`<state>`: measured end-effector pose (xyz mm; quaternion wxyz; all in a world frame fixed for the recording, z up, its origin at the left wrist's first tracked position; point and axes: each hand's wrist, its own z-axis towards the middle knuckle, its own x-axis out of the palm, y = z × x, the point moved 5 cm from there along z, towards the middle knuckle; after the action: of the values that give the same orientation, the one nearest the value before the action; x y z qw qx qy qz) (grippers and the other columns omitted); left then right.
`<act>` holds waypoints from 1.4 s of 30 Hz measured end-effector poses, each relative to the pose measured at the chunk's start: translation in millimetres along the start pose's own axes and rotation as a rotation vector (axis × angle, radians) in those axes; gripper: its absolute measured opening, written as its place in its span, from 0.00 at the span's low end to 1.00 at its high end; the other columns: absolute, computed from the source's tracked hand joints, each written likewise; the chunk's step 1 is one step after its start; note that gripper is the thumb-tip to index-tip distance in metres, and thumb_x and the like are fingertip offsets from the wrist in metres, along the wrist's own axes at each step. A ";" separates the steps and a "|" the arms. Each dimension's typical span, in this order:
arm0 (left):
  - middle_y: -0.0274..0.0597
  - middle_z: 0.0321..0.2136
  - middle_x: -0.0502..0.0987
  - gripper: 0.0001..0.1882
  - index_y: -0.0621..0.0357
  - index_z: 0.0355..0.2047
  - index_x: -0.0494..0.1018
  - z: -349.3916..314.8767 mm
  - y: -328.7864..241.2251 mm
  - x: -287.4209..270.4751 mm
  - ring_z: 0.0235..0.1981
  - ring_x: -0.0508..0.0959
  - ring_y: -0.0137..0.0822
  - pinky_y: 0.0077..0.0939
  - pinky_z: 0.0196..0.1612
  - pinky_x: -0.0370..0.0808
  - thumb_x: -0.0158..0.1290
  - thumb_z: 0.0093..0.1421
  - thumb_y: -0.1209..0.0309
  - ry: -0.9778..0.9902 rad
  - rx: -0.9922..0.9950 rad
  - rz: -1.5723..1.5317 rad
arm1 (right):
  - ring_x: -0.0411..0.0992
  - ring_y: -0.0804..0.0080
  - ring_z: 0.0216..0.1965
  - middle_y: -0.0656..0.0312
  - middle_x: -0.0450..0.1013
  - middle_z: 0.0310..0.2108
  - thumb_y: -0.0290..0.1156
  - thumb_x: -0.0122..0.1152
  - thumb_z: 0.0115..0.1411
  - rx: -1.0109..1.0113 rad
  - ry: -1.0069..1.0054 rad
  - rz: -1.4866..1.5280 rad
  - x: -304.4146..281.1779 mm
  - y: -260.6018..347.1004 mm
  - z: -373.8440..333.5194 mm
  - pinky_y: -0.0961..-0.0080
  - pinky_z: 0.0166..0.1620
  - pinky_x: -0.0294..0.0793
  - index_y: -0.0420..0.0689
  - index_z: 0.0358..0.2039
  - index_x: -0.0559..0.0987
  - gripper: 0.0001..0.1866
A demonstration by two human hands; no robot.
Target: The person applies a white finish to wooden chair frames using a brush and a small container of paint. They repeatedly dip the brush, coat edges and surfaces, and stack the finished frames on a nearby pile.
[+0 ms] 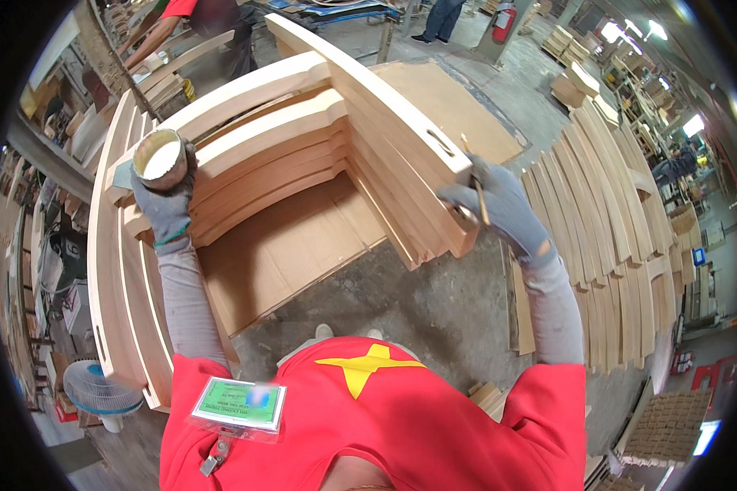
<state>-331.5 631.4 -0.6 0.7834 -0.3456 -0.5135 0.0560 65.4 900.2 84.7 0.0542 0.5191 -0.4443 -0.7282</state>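
My left hand (pixel 167 211), in a grey glove, is closed round a small open can (pixel 172 175) with white liquid inside. It is held over the left corner of a stack of curved wooden frames (pixel 258 98). My right hand (pixel 506 204), gloved too, is closed round a thin wooden stick (pixel 482 203), held roughly upright. Those fingers are at the near end of the stack's right side, by the top side piece (pixel 393 102). A narrow slot (pixel 440 143) shows in that piece close to the hand. Whether the stick has bristles, I cannot tell.
Cardboard (pixel 262 270) lies beneath the frames on the concrete floor. Stacked curved wooden parts (pixel 590 204) stand at the right. A fan (pixel 102 388) is at the lower left. Another person's arm (pixel 151 37) shows at the far left; someone's legs (pixel 444 18) are further back.
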 end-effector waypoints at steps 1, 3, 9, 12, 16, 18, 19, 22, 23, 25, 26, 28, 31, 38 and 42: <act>0.58 0.47 0.67 0.25 0.62 0.51 0.63 12.4 -1.5 -3.3 0.48 0.69 0.55 0.49 0.51 0.70 0.39 0.61 0.56 -0.005 0.018 -0.027 | 0.74 0.67 0.25 0.52 0.75 0.25 0.42 0.64 0.50 -0.012 -0.006 -0.019 5.1 -3.3 11.0 0.73 0.31 0.71 0.34 0.43 0.73 0.27; 0.56 0.48 0.67 0.25 0.60 0.52 0.63 29.0 6.3 -1.5 0.48 0.69 0.55 0.50 0.51 0.70 0.40 0.60 0.56 -0.039 -0.038 -0.121 | 0.75 0.67 0.26 0.52 0.75 0.26 0.42 0.64 0.50 -0.045 -0.004 0.027 10.0 -2.6 26.7 0.73 0.32 0.71 0.34 0.43 0.73 0.27; 0.58 0.49 0.65 0.23 0.61 0.53 0.61 16.8 24.7 33.9 0.51 0.67 0.54 0.49 0.54 0.68 0.38 0.62 0.59 0.096 -0.074 -0.060 | 0.74 0.69 0.38 0.49 0.74 0.39 0.41 0.59 0.56 -0.250 -0.265 0.125 -0.8 -3.8 26.5 0.75 0.42 0.71 0.34 0.54 0.65 0.31; 0.62 0.51 0.64 0.24 0.64 0.54 0.59 -47.0 31.8 62.5 0.53 0.66 0.54 0.50 0.56 0.65 0.35 0.65 0.59 0.250 -0.202 -0.349 | 0.70 0.66 0.45 0.48 0.68 0.49 0.37 0.48 0.63 -0.268 -0.319 0.561 -24.0 12.3 -7.0 0.73 0.47 0.70 0.35 0.57 0.61 0.26; 0.52 0.48 0.69 0.30 0.55 0.54 0.62 -125.9 72.1 116.4 0.48 0.71 0.53 0.50 0.51 0.70 0.35 0.62 0.45 0.082 -0.383 -0.267 | 0.72 0.66 0.37 0.50 0.71 0.41 0.29 0.50 0.59 -0.303 -0.439 0.633 -32.8 55.2 -53.2 0.70 0.43 0.72 0.37 0.49 0.71 0.18; 0.52 0.48 0.69 0.33 0.54 0.54 0.62 -157.8 90.5 136.8 0.47 0.71 0.52 0.49 0.51 0.70 0.34 0.61 0.42 0.114 -0.555 -0.390 | 0.72 0.66 0.37 0.49 0.71 0.39 0.26 0.49 0.57 -0.251 -0.410 0.343 -27.6 73.5 -74.8 0.69 0.42 0.74 0.34 0.46 0.71 0.16; 0.53 0.49 0.68 0.34 0.55 0.54 0.62 -170.5 97.6 145.5 0.48 0.71 0.52 0.48 0.52 0.69 0.33 0.60 0.41 0.160 -0.669 -0.502 | 0.73 0.68 0.34 0.52 0.73 0.34 0.18 0.58 0.47 -0.251 -0.401 0.465 -23.5 73.2 -79.5 0.71 0.38 0.75 0.33 0.30 0.75 0.08; 0.54 0.53 0.65 0.36 0.53 0.58 0.58 -188.3 104.7 151.8 0.52 0.69 0.49 0.48 0.53 0.68 0.31 0.60 0.39 0.234 -0.669 -0.489 | 0.74 0.67 0.31 0.50 0.73 0.30 0.11 0.60 0.42 -0.188 -0.275 0.796 8.4 85.0 -80.5 0.75 0.31 0.77 0.34 0.26 0.74 0.10; 0.55 0.53 0.64 0.36 0.53 0.59 0.56 -190.5 107.8 152.9 0.53 0.69 0.50 0.48 0.53 0.68 0.31 0.61 0.40 0.179 -0.662 -0.444 | 0.74 0.67 0.32 0.50 0.73 0.30 0.11 0.61 0.42 -0.196 -0.236 0.802 17.1 89.7 -80.8 0.75 0.32 0.77 0.34 0.27 0.74 0.10; 0.55 0.55 0.63 0.36 0.54 0.60 0.53 -193.1 110.5 155.1 0.54 0.68 0.50 0.47 0.54 0.67 0.30 0.62 0.42 0.073 -0.648 -0.350 | 0.74 0.66 0.32 0.50 0.73 0.30 0.12 0.62 0.43 -0.214 -0.162 0.816 31.1 93.9 -81.4 0.74 0.34 0.77 0.35 0.29 0.75 0.10; 0.56 0.56 0.62 0.34 0.54 0.62 0.50 -194.7 108.2 159.8 0.54 0.67 0.51 0.45 0.55 0.66 0.30 0.63 0.45 0.117 -0.655 -0.375 | 0.74 0.66 0.33 0.50 0.74 0.32 0.14 0.64 0.44 -0.302 -0.087 0.741 36.2 94.0 -79.9 0.73 0.37 0.75 0.35 0.30 0.76 0.11; 0.56 0.56 0.62 0.34 0.54 0.62 0.49 -194.4 105.5 165.0 0.54 0.67 0.50 0.45 0.56 0.66 0.30 0.63 0.46 0.146 -0.604 -0.288 | 0.74 0.66 0.34 0.51 0.75 0.32 0.14 0.65 0.43 -0.404 -0.097 0.682 49.6 96.2 -79.3 0.73 0.38 0.74 0.35 0.30 0.77 0.12; 0.56 0.55 0.62 0.33 0.55 0.62 0.49 -192.0 103.3 170.2 0.54 0.67 0.50 0.46 0.55 0.66 0.32 0.63 0.48 0.121 -0.540 -0.308 | 0.75 0.65 0.35 0.51 0.75 0.33 0.14 0.65 0.42 -0.386 -0.090 0.643 51.5 98.7 -82.9 0.74 0.40 0.74 0.36 0.28 0.77 0.11; 0.50 0.51 0.67 0.32 0.57 0.57 0.57 -191.1 108.8 168.2 0.51 0.70 0.47 0.45 0.52 0.70 0.34 0.62 0.47 0.047 -0.518 -0.533 | 0.75 0.61 0.33 0.47 0.74 0.33 0.15 0.61 0.46 -0.338 -0.245 0.952 52.8 83.5 -92.3 0.69 0.38 0.77 0.36 0.31 0.74 0.10; 0.46 0.49 0.70 0.31 0.57 0.54 0.62 -193.9 109.5 168.4 0.49 0.72 0.46 0.44 0.50 0.71 0.35 0.61 0.46 0.053 -0.498 -0.646 | 0.74 0.59 0.34 0.46 0.72 0.36 0.14 0.57 0.50 -0.420 -0.217 1.026 58.6 69.3 -97.0 0.64 0.37 0.79 0.37 0.34 0.71 0.10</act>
<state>-60.2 694.7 17.5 0.6659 -0.3470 -0.5733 -0.3280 90.2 769.7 85.5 0.4573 0.1370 -0.4882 -0.7306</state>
